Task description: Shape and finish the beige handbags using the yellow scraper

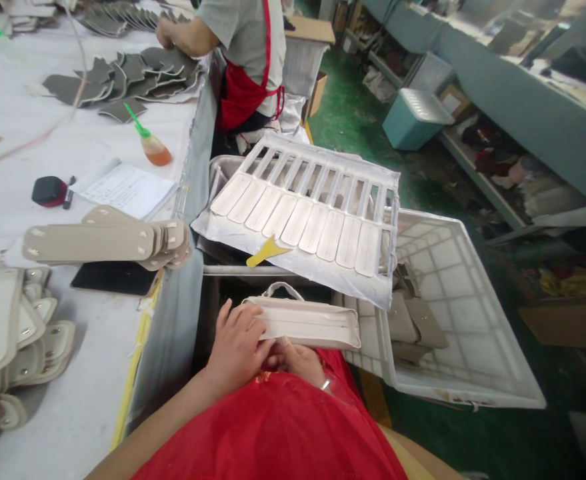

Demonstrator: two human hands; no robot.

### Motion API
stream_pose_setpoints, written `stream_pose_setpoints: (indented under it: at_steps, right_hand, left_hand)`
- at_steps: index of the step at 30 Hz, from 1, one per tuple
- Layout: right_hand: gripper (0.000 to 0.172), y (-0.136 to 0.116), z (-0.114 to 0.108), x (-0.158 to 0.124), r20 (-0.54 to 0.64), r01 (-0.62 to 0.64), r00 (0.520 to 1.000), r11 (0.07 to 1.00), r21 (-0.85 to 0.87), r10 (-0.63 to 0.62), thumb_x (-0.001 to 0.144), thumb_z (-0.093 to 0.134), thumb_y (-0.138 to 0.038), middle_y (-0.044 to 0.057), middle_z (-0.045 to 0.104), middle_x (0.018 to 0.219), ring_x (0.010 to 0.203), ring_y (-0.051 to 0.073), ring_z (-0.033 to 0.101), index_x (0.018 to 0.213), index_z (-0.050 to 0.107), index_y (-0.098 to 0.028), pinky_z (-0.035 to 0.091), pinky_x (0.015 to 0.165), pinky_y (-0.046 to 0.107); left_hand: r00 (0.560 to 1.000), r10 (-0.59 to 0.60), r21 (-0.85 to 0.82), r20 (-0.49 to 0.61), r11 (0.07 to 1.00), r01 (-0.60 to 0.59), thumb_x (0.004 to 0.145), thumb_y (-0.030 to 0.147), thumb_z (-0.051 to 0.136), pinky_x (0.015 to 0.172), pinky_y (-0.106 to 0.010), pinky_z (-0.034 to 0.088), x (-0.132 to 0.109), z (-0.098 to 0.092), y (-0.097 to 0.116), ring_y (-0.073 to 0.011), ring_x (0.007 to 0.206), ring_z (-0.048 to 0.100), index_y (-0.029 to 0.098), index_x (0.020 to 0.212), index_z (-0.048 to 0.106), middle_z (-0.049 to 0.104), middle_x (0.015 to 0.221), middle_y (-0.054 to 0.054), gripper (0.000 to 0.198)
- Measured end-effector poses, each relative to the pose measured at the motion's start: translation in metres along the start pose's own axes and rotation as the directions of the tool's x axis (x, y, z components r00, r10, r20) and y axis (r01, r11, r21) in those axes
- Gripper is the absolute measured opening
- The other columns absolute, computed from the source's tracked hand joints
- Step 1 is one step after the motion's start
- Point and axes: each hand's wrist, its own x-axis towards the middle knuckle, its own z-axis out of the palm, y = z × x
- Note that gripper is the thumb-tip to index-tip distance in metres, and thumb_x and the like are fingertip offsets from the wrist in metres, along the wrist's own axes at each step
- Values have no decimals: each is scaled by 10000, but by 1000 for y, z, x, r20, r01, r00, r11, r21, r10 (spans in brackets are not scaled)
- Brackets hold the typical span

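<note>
A cream-coloured bag (313, 323) with a small loop handle (283, 291) lies on its side across my lap, a seam or zip line running along it. My left hand (237, 341) grips the bag's left end, its fingers over the top and the thumb near the lower edge. At that lower edge my right hand (297, 362) holds the bag between thumb and curled fingers, which are partly hidden. Just beyond the bag, a white slotted tray (293, 280) carries a row of cream strips (297, 223). On its near edge rests a yellow scraper (267, 253).
At right, a white plastic crate (473, 300) holds beige pieces (417, 320). The table (97, 347) at left bears stacked straps (93, 241), a phone (115, 279), a notebook (127, 189), a tape measure (50, 191) and a glue bottle (155, 148). A co-worker (247, 60) sits beyond.
</note>
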Motion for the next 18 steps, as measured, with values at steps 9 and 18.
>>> stream_pose_setpoints:
  at_steps: [9,18]
  right_hand:
    - [543,0,19,4,85,-49,995,999,-1,49,663,580,-638,74,659,594,457,103,556,713,636,-100,431,495,223]
    - [553,-2,43,9,80,-27,996,974,-227,46,722,503,-636,73,647,578,523,146,583,659,640,-104,441,508,239]
  left_hand:
    - [990,-117,-295,75,946,134,806,235,511,986,-381,379,-18,-5,-31,-222,1200,403,185,723,538,401,1313,-83,101]
    - [996,-88,-265,30,960,93,810,208,492,974,-406,371,-15,-3,-34,-233,1146,429,179,694,500,484,1208,-90,120]
